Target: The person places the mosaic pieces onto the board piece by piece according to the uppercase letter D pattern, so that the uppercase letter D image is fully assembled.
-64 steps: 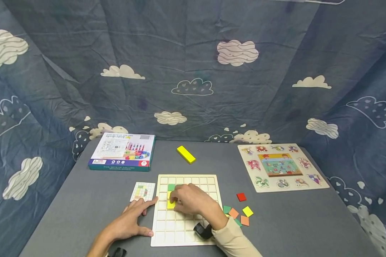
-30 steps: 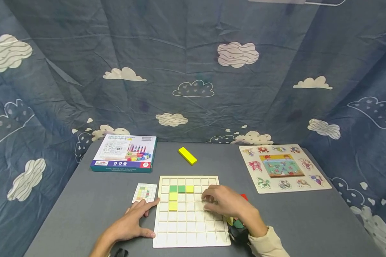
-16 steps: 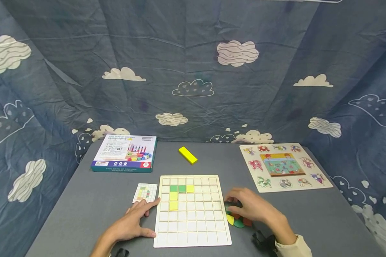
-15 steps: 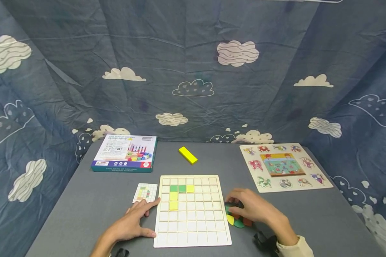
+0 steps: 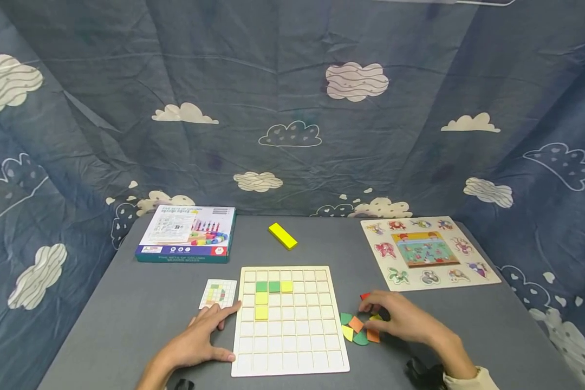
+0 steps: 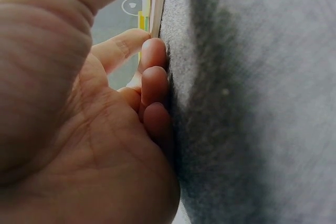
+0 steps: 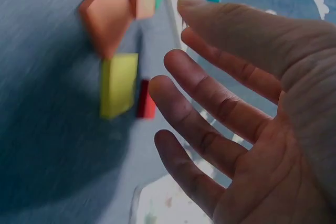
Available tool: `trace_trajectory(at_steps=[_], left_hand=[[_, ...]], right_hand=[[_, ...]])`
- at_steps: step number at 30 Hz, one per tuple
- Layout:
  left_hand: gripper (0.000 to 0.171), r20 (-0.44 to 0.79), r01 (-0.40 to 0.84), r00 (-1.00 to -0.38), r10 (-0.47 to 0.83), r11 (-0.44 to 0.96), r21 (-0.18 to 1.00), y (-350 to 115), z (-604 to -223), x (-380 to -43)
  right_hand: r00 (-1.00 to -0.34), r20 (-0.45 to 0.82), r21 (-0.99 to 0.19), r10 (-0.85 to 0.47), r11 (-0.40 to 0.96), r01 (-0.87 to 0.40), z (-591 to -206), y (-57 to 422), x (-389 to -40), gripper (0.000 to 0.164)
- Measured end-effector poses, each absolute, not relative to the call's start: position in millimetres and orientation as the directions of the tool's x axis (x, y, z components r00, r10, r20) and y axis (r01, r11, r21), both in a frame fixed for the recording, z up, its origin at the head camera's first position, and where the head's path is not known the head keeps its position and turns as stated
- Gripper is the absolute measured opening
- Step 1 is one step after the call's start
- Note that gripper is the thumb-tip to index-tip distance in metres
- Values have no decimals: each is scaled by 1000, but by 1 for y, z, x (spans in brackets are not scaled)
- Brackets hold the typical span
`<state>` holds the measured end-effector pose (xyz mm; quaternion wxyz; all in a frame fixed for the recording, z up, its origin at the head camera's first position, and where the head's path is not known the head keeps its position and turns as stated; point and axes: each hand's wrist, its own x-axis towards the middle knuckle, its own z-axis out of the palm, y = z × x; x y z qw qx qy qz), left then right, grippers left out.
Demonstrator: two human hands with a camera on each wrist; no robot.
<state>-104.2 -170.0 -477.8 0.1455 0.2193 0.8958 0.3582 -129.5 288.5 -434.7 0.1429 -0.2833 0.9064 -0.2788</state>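
A pale wooden grid board lies in the middle of the table. Two green tiles and several yellow tiles sit in its upper left cells. Along its left edge, my left hand touches the rim with index finger and thumb spread. My right hand hovers over loose tiles right of the board, its fingers apart and holding nothing in the right wrist view. Beneath it lie a yellow tile, a red tile and orange tiles. Green pieces lie nearer the board.
A small pattern card lies left of the board, by my left fingers. Behind are a flat game box and a yellow block. An animal picture puzzle board lies at the back right.
My right hand has left the grid board and moved right over the loose tiles. A yellow tile now shows beside the green ones in the top coloured row. My left hand stays put.
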Motion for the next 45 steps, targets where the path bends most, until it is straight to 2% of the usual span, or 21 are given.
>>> trace_trajectory(at_steps=[11, 27, 33, 45], left_hand=[[100, -110, 282, -861, 497, 646, 709, -171, -479, -103], [100, -107, 283, -863, 493, 649, 706, -171, -478, -106], [100, -105, 286, -862, 495, 648, 706, -171, -478, -106], [101, -103, 286, -861, 498, 642, 711, -170, -476, -105]], right_hand=[[-776, 9, -659, -631, 580, -479, -452, 323, -129, 23], [-818, -116, -696, -563, 634, -338, -459, 330, -138, 32], [-827, -124, -672, -548, 660, -336, -460, 329, -140, 31], [-855, -23, -567, -517, 711, -415, -463, 325, -139, 26]])
